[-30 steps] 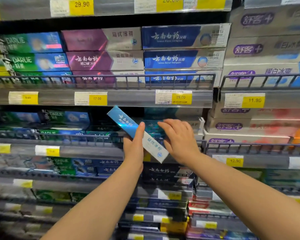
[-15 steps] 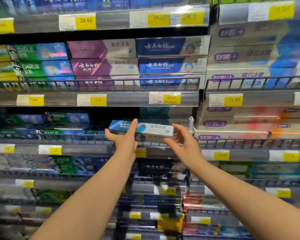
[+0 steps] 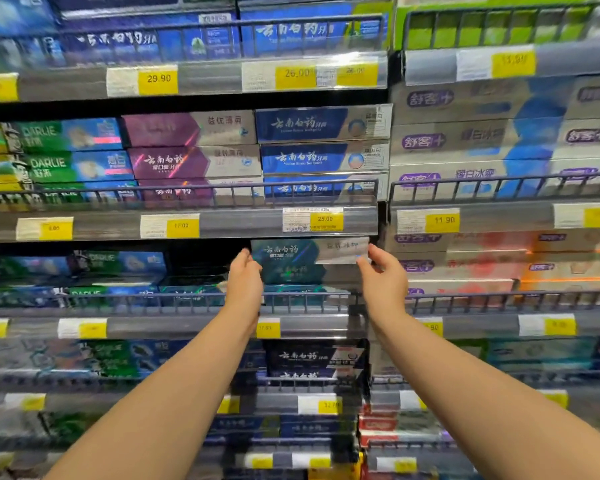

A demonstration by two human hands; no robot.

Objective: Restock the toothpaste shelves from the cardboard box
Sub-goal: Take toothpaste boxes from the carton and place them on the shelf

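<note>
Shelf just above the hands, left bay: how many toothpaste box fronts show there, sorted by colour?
Green Darlie boxes: 3
Purple boxes: 3
Dark blue boxes: 3
Total: 9

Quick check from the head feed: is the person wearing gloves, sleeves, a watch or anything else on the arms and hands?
Nothing worn shows. The left hand and right hand are bare, no gloves, rings or watch visible, and both forearms are uncovered down to the frame edge, with no sleeve in view.

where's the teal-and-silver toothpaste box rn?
Head view, centre: the teal-and-silver toothpaste box sits level atop its stack, just under the 25.00 price tag, between left hand and right hand.
</note>
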